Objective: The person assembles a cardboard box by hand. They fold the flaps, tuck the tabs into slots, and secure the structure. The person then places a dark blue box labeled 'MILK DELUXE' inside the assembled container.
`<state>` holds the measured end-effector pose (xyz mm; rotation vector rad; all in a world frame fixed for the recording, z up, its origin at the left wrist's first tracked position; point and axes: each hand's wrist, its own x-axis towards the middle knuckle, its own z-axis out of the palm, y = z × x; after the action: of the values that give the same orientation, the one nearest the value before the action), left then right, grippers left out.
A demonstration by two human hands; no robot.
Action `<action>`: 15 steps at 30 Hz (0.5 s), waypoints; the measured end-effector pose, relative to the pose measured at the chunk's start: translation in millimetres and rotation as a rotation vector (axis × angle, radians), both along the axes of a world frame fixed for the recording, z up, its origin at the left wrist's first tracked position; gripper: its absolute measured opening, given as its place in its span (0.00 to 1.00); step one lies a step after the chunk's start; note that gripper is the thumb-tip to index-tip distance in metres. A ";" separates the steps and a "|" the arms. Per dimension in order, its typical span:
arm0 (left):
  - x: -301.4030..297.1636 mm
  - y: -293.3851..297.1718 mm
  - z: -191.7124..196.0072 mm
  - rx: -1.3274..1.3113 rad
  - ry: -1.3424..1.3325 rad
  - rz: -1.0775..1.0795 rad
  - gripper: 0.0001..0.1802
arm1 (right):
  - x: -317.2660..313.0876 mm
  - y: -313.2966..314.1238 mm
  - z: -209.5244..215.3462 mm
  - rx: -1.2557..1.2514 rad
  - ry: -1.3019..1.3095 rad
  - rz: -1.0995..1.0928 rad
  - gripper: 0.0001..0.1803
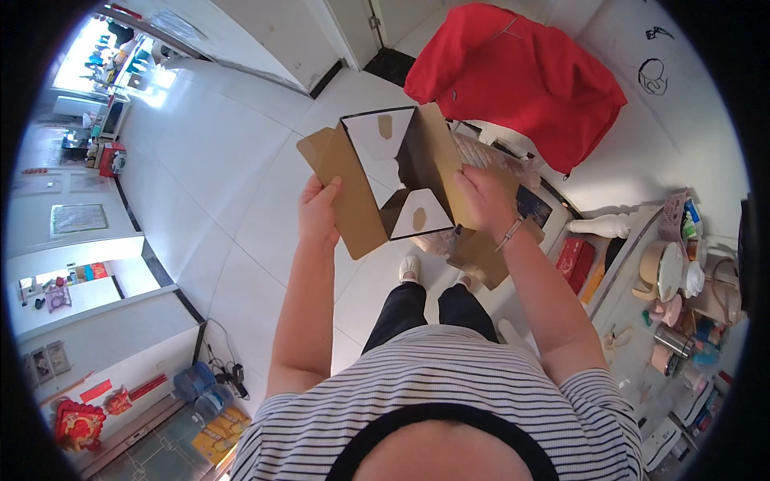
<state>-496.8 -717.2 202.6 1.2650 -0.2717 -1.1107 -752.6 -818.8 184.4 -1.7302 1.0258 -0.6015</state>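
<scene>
Between my hands is a cardboard box point(353, 204), brown on its flaps, with pale end flaps that each have a torn brown patch. It stands open, and the white floor shows through it. My left hand point(321, 210) pinches the left flap, thumb on top. The right side panel is gripped by my right hand point(487, 199), its fingers partly hidden behind the cardboard. A bracelet point(509, 232) circles my right wrist. Just below that hand, a second brown carton point(480, 258) rests low beside my feet.
A red jacket point(521, 76) drapes over a seat ahead on the right. Along the right runs a white shelf crowded with cups, including a steel tumbler point(674, 340). Large water bottles point(196, 385) and a black cable point(233, 373) lie at the lower left.
</scene>
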 end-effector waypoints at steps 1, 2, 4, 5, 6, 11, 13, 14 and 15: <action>-0.5 -1.2 5.5 -0.012 0.015 0.055 0.14 | -0.6 6.9 4.6 -0.031 0.014 0.005 0.14; 0.2 -0.5 13.1 -0.024 0.025 0.115 0.14 | 0.6 15.0 9.0 -0.061 0.022 0.014 0.14; -1.3 -0.4 25.8 -0.090 0.037 0.129 0.14 | 0.9 36.5 13.8 -0.150 -0.007 -0.005 0.14; -3.5 -1.4 32.1 -0.126 0.046 0.131 0.14 | 1.8 50.3 13.4 -0.210 -0.048 -0.033 0.13; -7.6 -0.7 39.2 -0.130 0.017 0.126 0.14 | 3.4 61.1 13.0 -0.267 -0.091 -0.059 0.13; -14.6 4.2 61.3 -0.220 -0.142 0.055 0.13 | 8.2 77.8 15.5 -0.290 -0.107 -0.065 0.15; -17.8 3.9 75.7 -0.263 -0.228 0.040 0.13 | 6.8 73.9 19.1 -0.311 -0.083 -0.127 0.15; -20.0 3.4 83.5 -0.284 -0.269 0.037 0.13 | 6.6 69.6 29.1 -0.337 -0.066 -0.196 0.15; -22.9 2.6 90.0 -0.310 -0.281 0.035 0.13 | 5.3 65.1 40.1 -0.363 -0.050 -0.264 0.14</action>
<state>-519.8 -714.5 292.6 1.1392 -0.6071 -0.8212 -747.3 -753.7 224.5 -1.8914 1.1731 -1.0471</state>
